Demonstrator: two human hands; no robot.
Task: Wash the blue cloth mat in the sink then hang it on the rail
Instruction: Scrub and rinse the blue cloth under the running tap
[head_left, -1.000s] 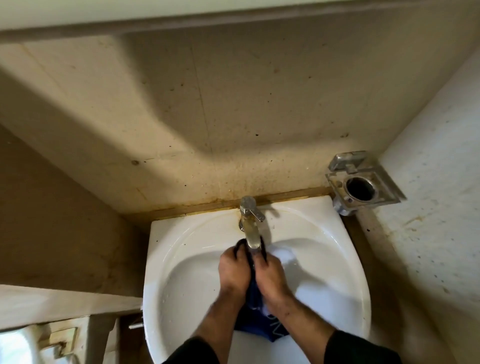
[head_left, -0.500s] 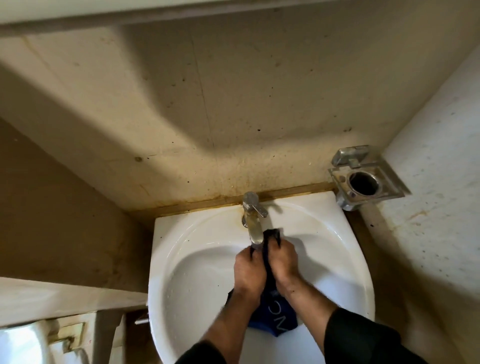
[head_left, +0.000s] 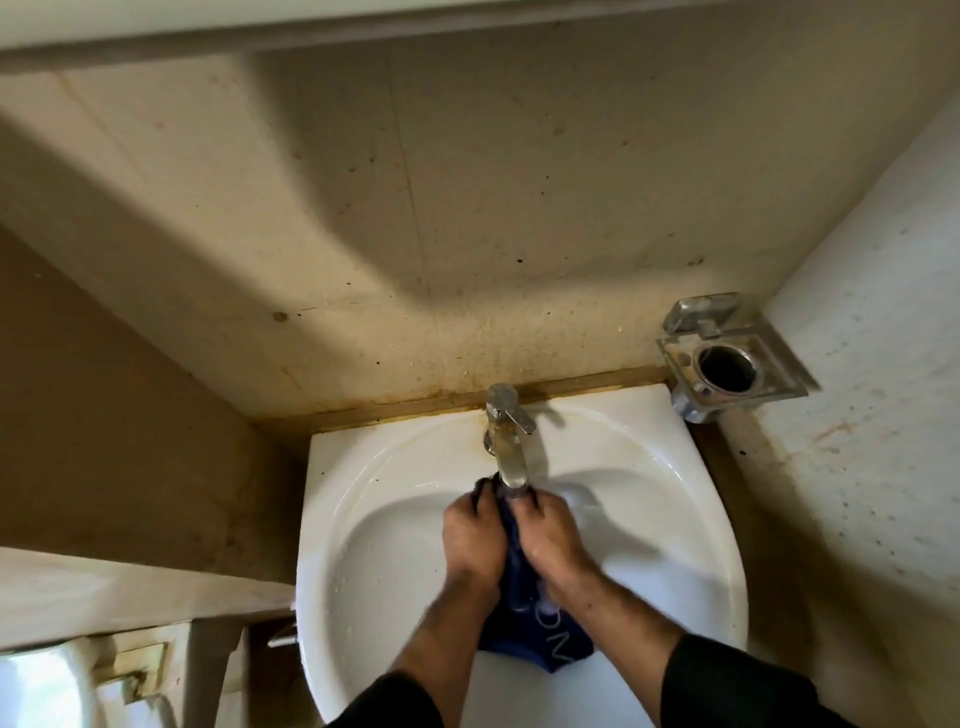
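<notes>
Counted around the sink (head_left: 353, 519), there is one of nearly everything. One white sink sits against the back wall. One metal tap (head_left: 506, 441) stands at the sink's back rim, with a single lever on it. One blue cloth mat (head_left: 535, 639) lies bunched inside the sink, below the tap's spout. Two hands are in the sink, the left hand (head_left: 474, 535) and the right hand (head_left: 550, 535), one on each side of the mat. One metal holder (head_left: 727, 358), with a single round opening, is fixed just beyond the sink's back right corner.
</notes>
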